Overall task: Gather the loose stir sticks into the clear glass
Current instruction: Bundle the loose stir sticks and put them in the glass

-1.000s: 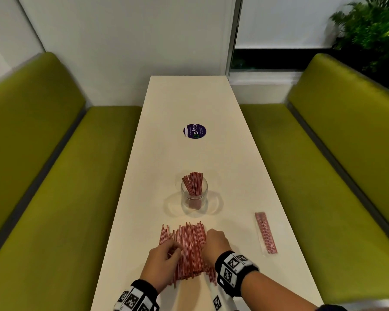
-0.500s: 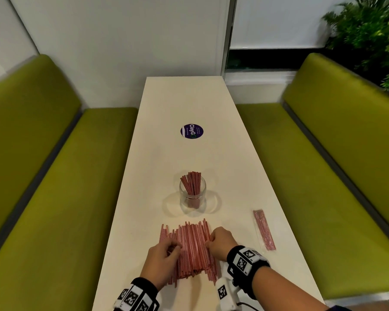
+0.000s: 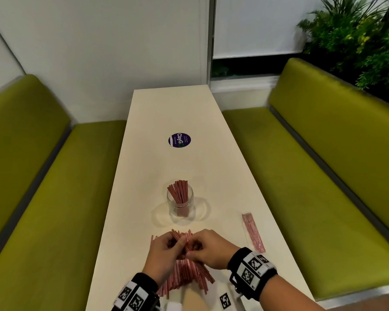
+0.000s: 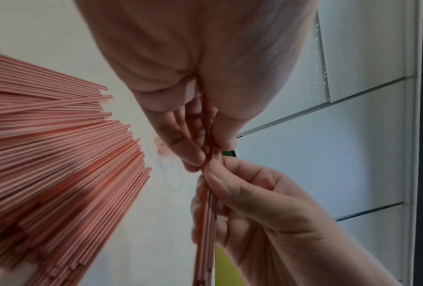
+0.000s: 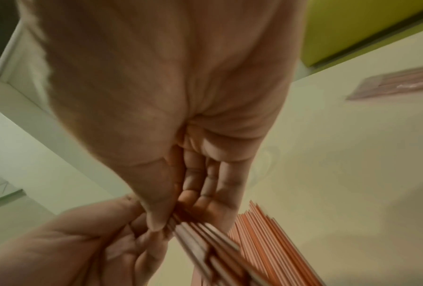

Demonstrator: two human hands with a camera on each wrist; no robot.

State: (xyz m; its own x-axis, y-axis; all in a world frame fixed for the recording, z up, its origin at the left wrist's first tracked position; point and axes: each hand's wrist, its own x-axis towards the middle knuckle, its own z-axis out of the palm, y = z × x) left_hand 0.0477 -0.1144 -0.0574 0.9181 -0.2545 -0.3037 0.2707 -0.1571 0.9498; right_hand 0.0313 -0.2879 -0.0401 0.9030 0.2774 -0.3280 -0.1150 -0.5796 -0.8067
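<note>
We pinch small bundle (image 3: 182,242) with both hands, left hand (image 3: 166,254), right hand (image 3: 208,249); next, judged: lift toward glass (image 3: 180,204) at 12 o'clock, align ends.

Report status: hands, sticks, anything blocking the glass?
Both hands, left and right, pinch one small stick bundle. Loose pile remains. Glass part-filled, path clear.

Red and white striped stir sticks (image 3: 184,272) on a cream bench (image 3: 166,167); more red sticks in a clear glass (image 3: 180,204). Round dark purple sticker (image 3: 179,140) with white lettering. Olive-green seats (image 3: 323,176). Black wristbands (image 3: 252,271) with black-and-white square markers
</note>
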